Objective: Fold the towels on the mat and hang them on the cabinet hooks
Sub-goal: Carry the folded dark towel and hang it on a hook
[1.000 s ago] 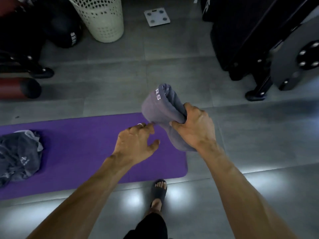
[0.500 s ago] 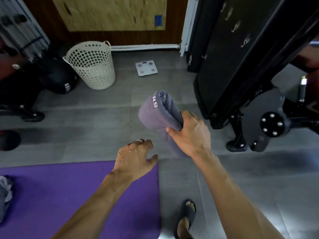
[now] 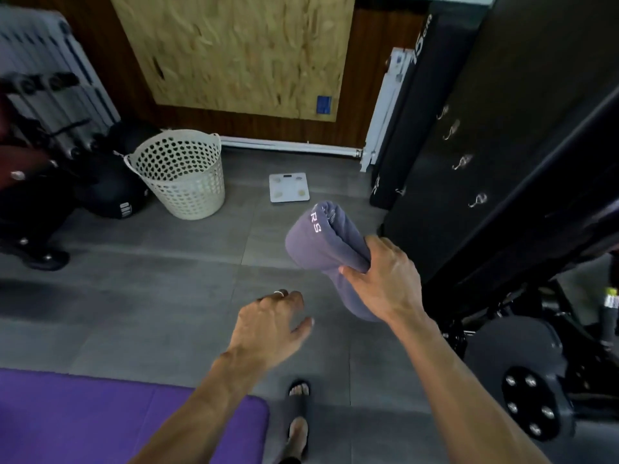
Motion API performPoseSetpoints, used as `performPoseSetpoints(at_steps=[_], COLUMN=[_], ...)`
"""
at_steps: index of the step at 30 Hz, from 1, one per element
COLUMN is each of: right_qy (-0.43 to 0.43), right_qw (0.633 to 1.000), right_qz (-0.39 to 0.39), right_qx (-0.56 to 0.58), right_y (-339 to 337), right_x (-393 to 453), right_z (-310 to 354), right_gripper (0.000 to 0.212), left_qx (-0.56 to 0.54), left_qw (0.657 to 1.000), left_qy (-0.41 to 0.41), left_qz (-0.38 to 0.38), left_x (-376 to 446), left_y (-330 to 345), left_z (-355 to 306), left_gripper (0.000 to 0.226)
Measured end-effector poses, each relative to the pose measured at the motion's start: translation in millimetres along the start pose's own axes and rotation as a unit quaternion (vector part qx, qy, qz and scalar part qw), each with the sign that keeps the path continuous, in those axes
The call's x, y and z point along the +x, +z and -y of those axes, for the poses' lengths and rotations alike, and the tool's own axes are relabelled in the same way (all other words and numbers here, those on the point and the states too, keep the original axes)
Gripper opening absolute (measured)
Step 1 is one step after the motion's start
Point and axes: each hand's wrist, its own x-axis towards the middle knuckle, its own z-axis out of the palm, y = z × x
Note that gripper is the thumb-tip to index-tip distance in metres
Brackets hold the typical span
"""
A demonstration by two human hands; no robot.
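A white basket (image 3: pixel 181 175) and scale (image 3: pixel 288 187) are seen far left; the folded grey towel (image 3: pixel 316 242) is gripped by the right hand (image 3: pixel 385 283), the left hand (image 3: pixel 268 326) held loosely open near the hooks (image 3: pixel 464 160).

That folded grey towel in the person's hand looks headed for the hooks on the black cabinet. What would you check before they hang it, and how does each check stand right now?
1. Grip: the right hand holds the folded grey-purple towel around its middle. Ok.
2. Fold holding: the towel is a compact bundle with its layers together. Ok.
3. Free hooks: four metal hooks on the tall black cabinet carry nothing. Ok.
4. Helping hand: the left hand is open and holds nothing. Ok.
5. Hanging loop on the towel: cannot tell.
6. Towel at the hooks: it is apart from them, lower in the view. Not ok.
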Motion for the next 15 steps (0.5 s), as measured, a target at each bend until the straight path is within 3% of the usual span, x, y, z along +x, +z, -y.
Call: performPoseSetpoints(at_steps=[8, 15], right_qy=[0.020, -0.015], right_qw=[0.999, 1.000], right_qz=[0.007, -0.006], right_qx=[-0.037, -0.024], right_y=[-3.6, -10.2], right_x=[164.6, 290.3], right_z=[-48.6, -105.2], right_gripper=[0.030, 0.029], left_qx=[-0.005, -0.004], left_qw=[0.999, 0.996], left_qy=[0.049, 0.090], left_qz=[0.005, -0.012], left_x=[184.5, 345.9], left_y=[-29.1, -51.9], left_z=[-13.4, -37.7], left_gripper=[0.048, 0.030])
